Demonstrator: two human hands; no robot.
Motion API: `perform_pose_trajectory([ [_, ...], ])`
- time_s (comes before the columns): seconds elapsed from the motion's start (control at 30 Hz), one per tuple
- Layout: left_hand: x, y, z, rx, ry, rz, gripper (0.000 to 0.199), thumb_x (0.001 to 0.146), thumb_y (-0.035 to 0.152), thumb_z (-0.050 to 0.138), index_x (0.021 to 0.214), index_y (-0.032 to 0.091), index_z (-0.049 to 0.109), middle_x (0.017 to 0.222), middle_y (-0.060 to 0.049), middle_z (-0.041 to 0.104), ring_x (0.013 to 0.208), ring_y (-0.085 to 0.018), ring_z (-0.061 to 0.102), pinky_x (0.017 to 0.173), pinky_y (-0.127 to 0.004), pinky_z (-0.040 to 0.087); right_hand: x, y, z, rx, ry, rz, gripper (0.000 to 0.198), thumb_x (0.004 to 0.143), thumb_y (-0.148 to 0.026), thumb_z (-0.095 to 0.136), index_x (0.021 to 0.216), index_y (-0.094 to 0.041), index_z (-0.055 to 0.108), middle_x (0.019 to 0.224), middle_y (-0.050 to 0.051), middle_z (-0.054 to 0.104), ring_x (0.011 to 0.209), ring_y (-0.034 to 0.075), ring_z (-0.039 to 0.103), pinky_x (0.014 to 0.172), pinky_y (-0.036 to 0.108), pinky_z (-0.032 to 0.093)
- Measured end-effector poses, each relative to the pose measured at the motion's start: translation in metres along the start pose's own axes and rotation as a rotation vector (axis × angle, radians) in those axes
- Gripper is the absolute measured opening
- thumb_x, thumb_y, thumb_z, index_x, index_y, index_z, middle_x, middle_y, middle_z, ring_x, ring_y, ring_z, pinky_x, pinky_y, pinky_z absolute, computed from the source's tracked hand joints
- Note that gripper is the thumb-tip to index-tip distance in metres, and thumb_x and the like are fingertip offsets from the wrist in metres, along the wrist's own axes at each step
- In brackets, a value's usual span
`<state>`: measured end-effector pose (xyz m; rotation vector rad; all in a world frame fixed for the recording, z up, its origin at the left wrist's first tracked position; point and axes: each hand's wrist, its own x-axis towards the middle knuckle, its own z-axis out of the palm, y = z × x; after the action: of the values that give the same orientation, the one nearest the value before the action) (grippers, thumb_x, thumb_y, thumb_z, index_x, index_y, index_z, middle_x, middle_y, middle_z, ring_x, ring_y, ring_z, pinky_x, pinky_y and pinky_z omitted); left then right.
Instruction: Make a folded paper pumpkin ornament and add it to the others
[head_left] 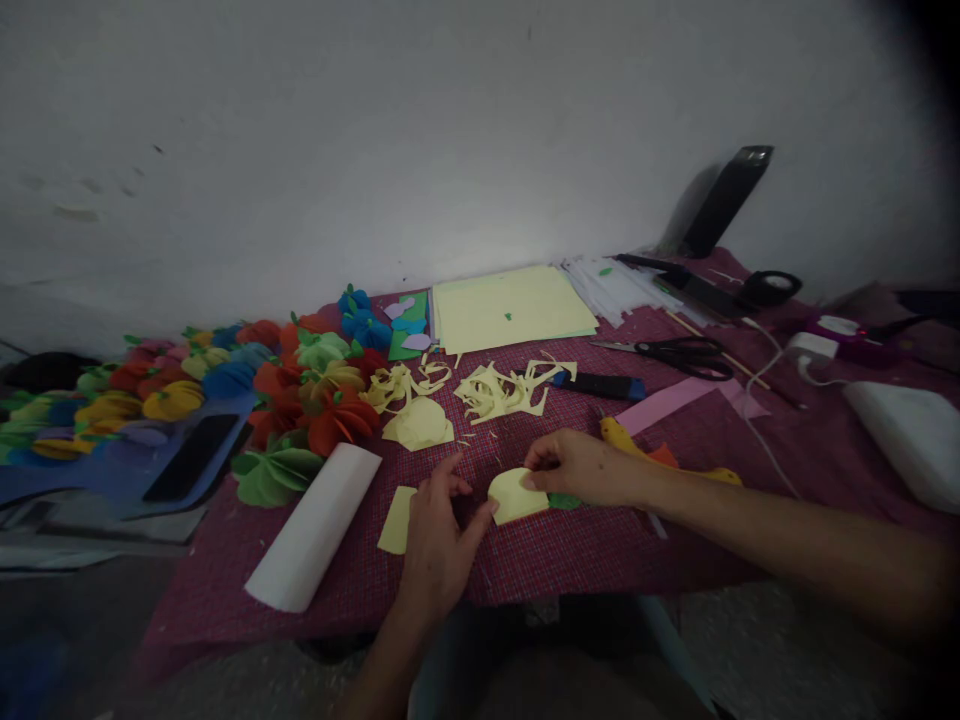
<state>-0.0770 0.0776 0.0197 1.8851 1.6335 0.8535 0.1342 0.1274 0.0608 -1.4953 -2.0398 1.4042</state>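
Observation:
A pale yellow paper piece (517, 497) with a rounded top edge lies low over the cloth between my hands. My right hand (574, 468) pinches its right side between thumb and fingers. My left hand (442, 530) has its fingers apart, and its thumb tip is at the paper's left edge. Partly under the left hand lies another yellow paper piece (396, 520). Beyond the hands are curly yellow paper scraps (491, 392) and a stack of round-cut yellow paper (420, 424). A green paper bit (564, 500) shows beneath my right hand.
Black-handled scissors (686, 352) and a dark cutter (600, 385) lie behind my right hand. Large yellow sheets (510, 305) rest near the wall. Colourful paper pumpkins (337, 415) crowd the left, beside a white roll (315, 530). A white cable (750, 410) crosses the right side.

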Motion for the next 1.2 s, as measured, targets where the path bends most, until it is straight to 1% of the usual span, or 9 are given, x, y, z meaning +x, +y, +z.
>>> perform_pose_trajectory([
  [0.37, 0.0002, 0.0038, 0.0003, 0.086, -0.023, 0.045, 0.057, 0.078, 0.034, 0.062, 0.127, 0.021, 0.036, 0.089, -0.001, 0.057, 0.088, -0.022, 0.051, 0.082, -0.039, 0.037, 0.0016, 0.0038, 0.0031, -0.046, 0.016, -0.012, 0.017, 0.074, -0.029, 0.059, 0.074, -0.014, 0.067, 0.062, 0.001, 0.064, 0.054, 0.012, 0.052, 0.05, 0.022, 0.037],
  [0.83, 0.0029, 0.0065, 0.0009, 0.125, -0.024, 0.044, 0.059, 0.075, 0.03, 0.062, 0.127, 0.02, 0.037, 0.087, -0.001, 0.058, 0.085, -0.022, 0.053, 0.08, -0.039, 0.037, 0.0, 0.0071, 0.004, -0.137, 0.103, -0.056, 0.012, 0.072, -0.026, 0.061, 0.073, -0.016, 0.067, 0.061, 0.0, 0.063, 0.055, 0.011, 0.053, 0.049, 0.021, 0.037],
  [1.2, 0.0031, 0.0085, -0.0004, 0.127, -0.03, 0.043, 0.059, 0.075, 0.028, 0.063, 0.127, 0.021, 0.037, 0.086, 0.0, 0.058, 0.084, -0.021, 0.053, 0.08, -0.038, 0.038, -0.0011, 0.0099, 0.0053, -0.212, 0.128, -0.057, 0.012, 0.07, -0.027, 0.061, 0.073, -0.018, 0.067, 0.061, -0.001, 0.064, 0.055, 0.012, 0.054, 0.048, 0.021, 0.035],
])
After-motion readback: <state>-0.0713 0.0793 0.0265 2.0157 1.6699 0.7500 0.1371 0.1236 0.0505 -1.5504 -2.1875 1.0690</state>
